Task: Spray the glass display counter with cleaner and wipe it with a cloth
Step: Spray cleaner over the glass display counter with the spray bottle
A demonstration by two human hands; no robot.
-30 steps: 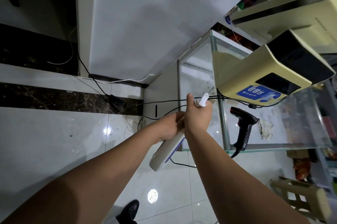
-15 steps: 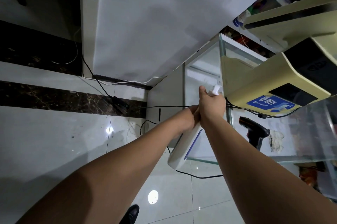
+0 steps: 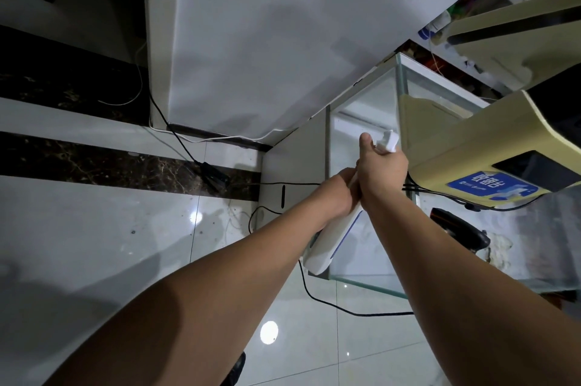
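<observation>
Grip of the right hand (image 3: 382,170) and left hand (image 3: 341,193) is closed round the spray bottle (image 3: 330,242) over the glass bench (image 3: 377,263); spraying judged in progress, wiping not yet done.

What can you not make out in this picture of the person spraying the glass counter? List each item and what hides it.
Head view only:
Trigger of the white plastic spray bottle: hidden behind the right hand.
How the left hand grips: covered by the right wrist.
Black handheld scanner: partly behind the right forearm.
Cream boxy machine with blue label: cut off by the right edge.
</observation>
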